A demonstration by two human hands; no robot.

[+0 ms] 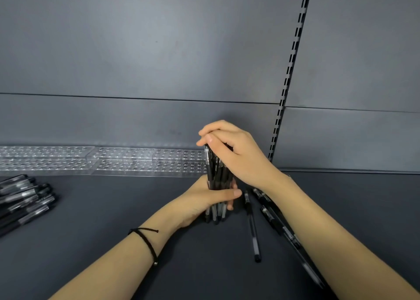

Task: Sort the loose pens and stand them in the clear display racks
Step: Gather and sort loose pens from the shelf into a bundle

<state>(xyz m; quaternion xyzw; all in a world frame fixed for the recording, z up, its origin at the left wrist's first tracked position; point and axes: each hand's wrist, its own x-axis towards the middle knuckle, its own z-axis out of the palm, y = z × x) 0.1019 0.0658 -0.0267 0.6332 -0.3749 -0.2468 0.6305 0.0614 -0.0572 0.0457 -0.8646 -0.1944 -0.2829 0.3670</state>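
A bundle of black pens (pixel 216 174) stands upright on the dark shelf, its lower ends on the surface. My left hand (pixel 204 199) wraps around the bundle's lower part. My right hand (pixel 234 154) curls over the top ends of the bundle. Clear display racks (pixel 102 161) with rows of holes lie along the back wall, left of the bundle, with no pens standing in them. A single loose pen (pixel 252 227) lies flat just right of the bundle. More loose pens (pixel 279 222) lie partly under my right forearm.
A pile of black pens (pixel 25 199) lies at the left edge of the shelf. The grey back panel (pixel 159 60) rises behind the racks, with a slotted upright (pixel 288 72) to the right. The dark shelf (pixel 102 220) runs between the pile and my hands.
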